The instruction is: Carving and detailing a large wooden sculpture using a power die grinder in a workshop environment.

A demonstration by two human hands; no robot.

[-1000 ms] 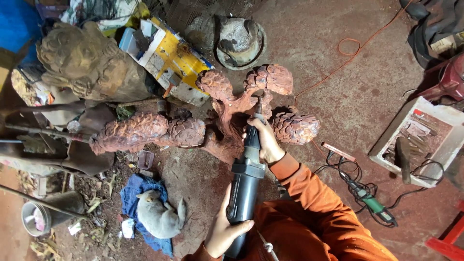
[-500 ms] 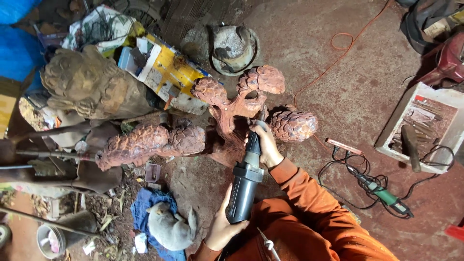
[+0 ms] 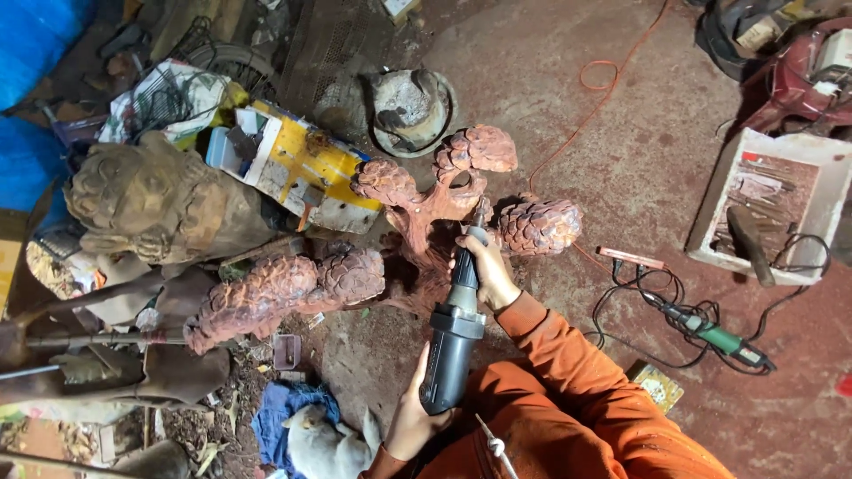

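Carving: the reddish wooden carving (image 3: 417, 222) of a gnarled tree with scaly, pine-cone-like clusters lies on the floor (image 3: 639, 168) in front of you, its trunk right under your tool's tip.
Right hand: your right hand (image 3: 484, 275) is wrapped tight around the slim neck of the power carving tool (image 3: 454, 341), fingers (image 3: 469, 263) fully curled on it, near the bit.
Left hand: your left hand (image 3: 408, 421) is closed around the tool's dark rear body, steadying it from below.
Tool tip: it sits at the fork of the trunk, between the upper cluster and the right cluster (image 3: 537, 226); I cannot tell whether the bit is touching wood.
Around you: a green corded tool (image 3: 714, 337) and tangled black cord lie on the floor to your right, with a white tray (image 3: 710, 222) of tools beyond and an orange cable (image 3: 612, 89) running up the floor.
Left side: a brown carved figure (image 3: 151, 200) and clutter crowd the carving.
Risk, slip: your right fingers are close to the bit; a catch in the grain could jump it toward them.
Risk, breakage: the thin branches look fragile; too much pressure could snap one.
Risk, movement: nothing visibly clamps the carving, so it may shift under the tool.
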